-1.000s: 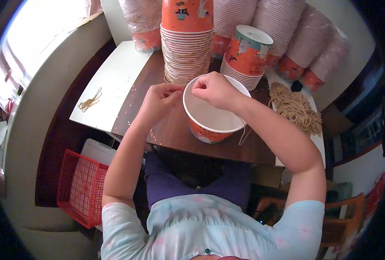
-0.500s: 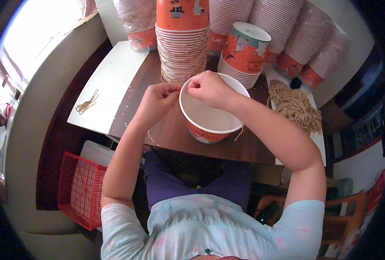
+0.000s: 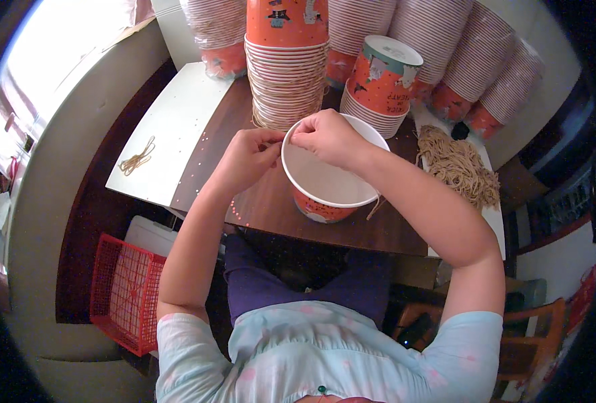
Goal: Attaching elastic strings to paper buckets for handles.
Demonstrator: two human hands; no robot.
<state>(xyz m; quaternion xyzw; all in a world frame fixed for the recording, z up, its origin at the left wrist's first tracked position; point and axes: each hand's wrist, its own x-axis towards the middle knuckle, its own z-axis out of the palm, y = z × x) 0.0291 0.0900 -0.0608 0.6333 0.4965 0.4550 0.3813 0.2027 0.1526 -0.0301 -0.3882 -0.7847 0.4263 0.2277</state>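
The bucket [image 3: 331, 183] is seemingly being worked at its rim between left hand [image 3: 247, 160] and right hand [image 3: 326, 138]; their exact grip cannot be told; steadiness seems required next.

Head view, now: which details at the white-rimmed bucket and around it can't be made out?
All in the head view:
What, if anything, the left hand and right hand pinch: hidden by the hands.
Part of the inner wall of the bucket: behind the right hand.
Top of the tall bucket stack: cut off by the upper edge.
Single strands in the cord pile: too small to count.
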